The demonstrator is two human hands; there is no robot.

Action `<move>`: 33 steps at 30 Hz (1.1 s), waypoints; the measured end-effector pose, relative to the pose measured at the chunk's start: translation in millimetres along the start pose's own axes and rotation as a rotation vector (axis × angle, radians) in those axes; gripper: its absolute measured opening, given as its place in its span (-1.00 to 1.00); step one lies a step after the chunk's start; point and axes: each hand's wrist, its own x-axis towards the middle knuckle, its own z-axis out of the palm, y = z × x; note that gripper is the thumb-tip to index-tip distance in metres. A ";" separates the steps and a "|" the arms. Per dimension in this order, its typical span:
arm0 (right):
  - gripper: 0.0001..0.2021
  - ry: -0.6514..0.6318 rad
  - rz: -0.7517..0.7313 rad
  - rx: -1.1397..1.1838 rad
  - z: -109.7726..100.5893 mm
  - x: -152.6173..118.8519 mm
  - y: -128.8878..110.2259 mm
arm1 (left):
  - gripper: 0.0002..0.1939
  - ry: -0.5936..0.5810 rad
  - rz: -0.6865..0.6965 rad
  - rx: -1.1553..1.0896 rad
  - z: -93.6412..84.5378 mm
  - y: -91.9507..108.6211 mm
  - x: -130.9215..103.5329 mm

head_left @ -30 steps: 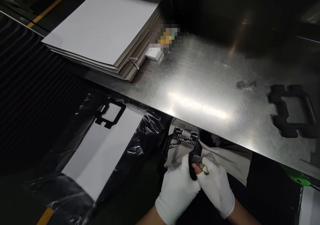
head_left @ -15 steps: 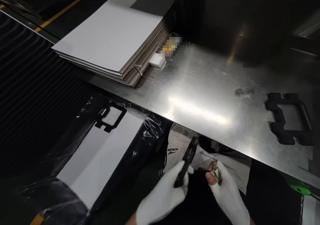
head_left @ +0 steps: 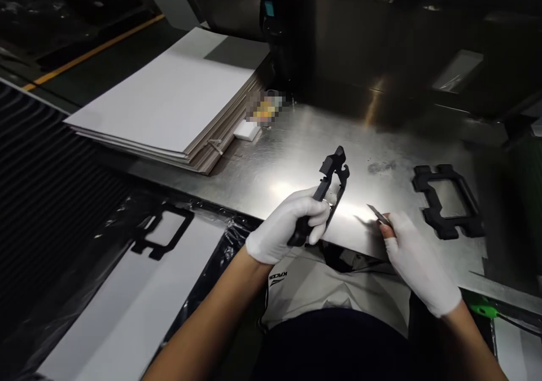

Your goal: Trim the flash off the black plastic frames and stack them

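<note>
My left hand [head_left: 292,223], in a white glove, is closed around a black plastic frame [head_left: 324,189], which stands tilted up over the near edge of the metal table [head_left: 292,138]. To the right, my right hand [head_left: 417,257], gloved with bare fingertips showing, pinches a small thin blade [head_left: 379,214] that points up and left toward the frame. The blade and the frame are apart. A second black frame [head_left: 449,200] lies flat on the table, beyond my right hand.
A stack of white sheets [head_left: 169,93] is at the back left, with a small white block [head_left: 247,130] beside it. Another black frame [head_left: 163,231] lies on white sheeting [head_left: 139,290] at the lower left. A green-handled item [head_left: 485,311] is at the right edge.
Both hands have moved up from my lap to the table edge. The held frame has turned and its opening now shows. The blade now sticks out of my right fingers.
</note>
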 end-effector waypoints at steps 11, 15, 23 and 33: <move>-0.65 -0.123 -0.327 -0.451 33.8 13.3 -38.2 | -0.88 0.024 -0.101 0.258 22.3 6.1 18.5; -0.59 -0.063 -0.321 -0.489 28.1 21.6 -33.7 | -0.85 0.059 -0.189 0.261 22.9 4.6 18.2; -0.55 0.030 -0.212 -0.544 20.1 33.9 -29.4 | -0.87 0.144 -0.239 0.223 26.0 4.5 16.8; -0.67 0.095 -0.059 -0.380 9.5 48.0 -8.3 | -0.83 0.043 -0.060 -0.095 0.4 -12.4 8.4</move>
